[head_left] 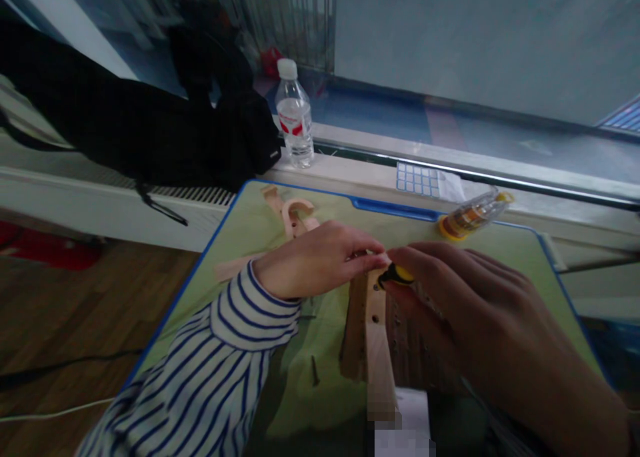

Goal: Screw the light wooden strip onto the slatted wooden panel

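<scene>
My right hand (480, 304) is wrapped round a screwdriver with a yellow and black handle (403, 274); its tip is over the far part of a pale wooden strip (377, 344). That strip has dark holes along it and lies on a brown wooden block (354, 330). My left hand (320, 260) reaches across from the left. Its thumb and fingers are pinched together at the strip's far end, against the right fingertips; what is between them is hidden. A loose screw (314, 370) lies left of the block.
Curved pale wooden parts (295, 220) lie at the back left of the blue-edged table (530, 254). A clear container with yellow ends (473, 216) rests at the back right. Beyond stand a water bottle (296, 120) and a black bag (165, 130) on the ledge.
</scene>
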The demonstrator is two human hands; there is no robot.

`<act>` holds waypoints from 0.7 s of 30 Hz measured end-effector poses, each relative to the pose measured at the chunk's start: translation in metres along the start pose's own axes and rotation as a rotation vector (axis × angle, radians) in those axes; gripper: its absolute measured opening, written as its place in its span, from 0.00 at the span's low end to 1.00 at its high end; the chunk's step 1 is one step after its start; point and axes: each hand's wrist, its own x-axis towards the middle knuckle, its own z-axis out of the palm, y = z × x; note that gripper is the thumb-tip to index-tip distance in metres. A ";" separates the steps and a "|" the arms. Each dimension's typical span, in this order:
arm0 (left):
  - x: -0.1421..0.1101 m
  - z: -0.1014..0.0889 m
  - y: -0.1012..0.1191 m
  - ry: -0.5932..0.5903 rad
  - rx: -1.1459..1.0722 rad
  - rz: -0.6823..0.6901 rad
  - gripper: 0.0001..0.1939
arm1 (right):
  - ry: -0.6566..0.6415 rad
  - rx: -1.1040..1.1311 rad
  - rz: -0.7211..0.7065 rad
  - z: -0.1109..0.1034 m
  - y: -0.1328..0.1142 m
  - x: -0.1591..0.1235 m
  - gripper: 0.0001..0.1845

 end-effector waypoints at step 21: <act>-0.005 -0.001 0.000 0.038 0.042 -0.003 0.16 | 0.031 -0.026 -0.006 0.002 0.000 0.002 0.08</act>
